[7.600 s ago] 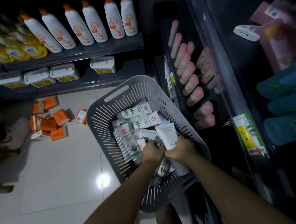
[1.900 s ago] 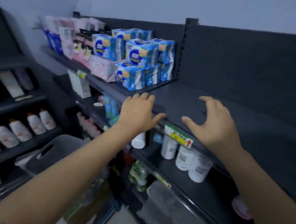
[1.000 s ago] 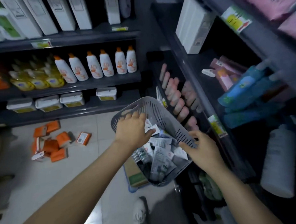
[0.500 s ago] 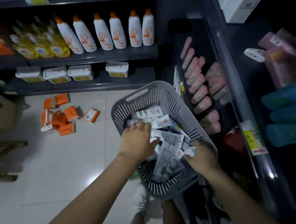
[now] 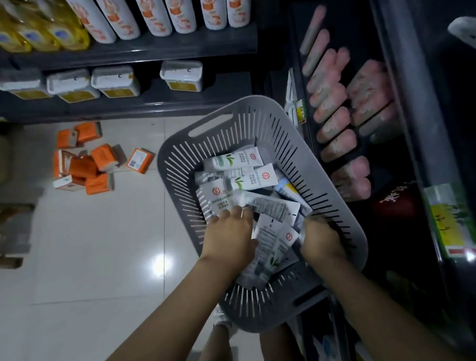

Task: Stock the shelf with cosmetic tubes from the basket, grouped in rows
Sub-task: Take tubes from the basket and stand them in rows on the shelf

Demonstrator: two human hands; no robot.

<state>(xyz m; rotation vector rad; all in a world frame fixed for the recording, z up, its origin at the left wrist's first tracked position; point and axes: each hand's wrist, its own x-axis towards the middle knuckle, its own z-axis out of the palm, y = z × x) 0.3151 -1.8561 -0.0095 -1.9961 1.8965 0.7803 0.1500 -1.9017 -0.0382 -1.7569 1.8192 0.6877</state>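
Both hands are down in the grey slotted basket (image 5: 175,158), which sits just left of the dark shelf (image 5: 410,121). The left hand (image 5: 228,237) lies knuckles-up on the heap of white cosmetic tubes (image 5: 243,177), and the right hand (image 5: 321,238) digs in by the basket's right wall with its fingertips buried, so I cannot tell whether either has closed on a tube. Pink tubes (image 5: 335,120) lie in rows on that shelf, and orange boxes (image 5: 87,163) are scattered on the floor at far left.

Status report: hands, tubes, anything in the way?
Left hand and right hand both in grey basket, on white tubes; fingers' grip hidden. Nothing blocks the basket.
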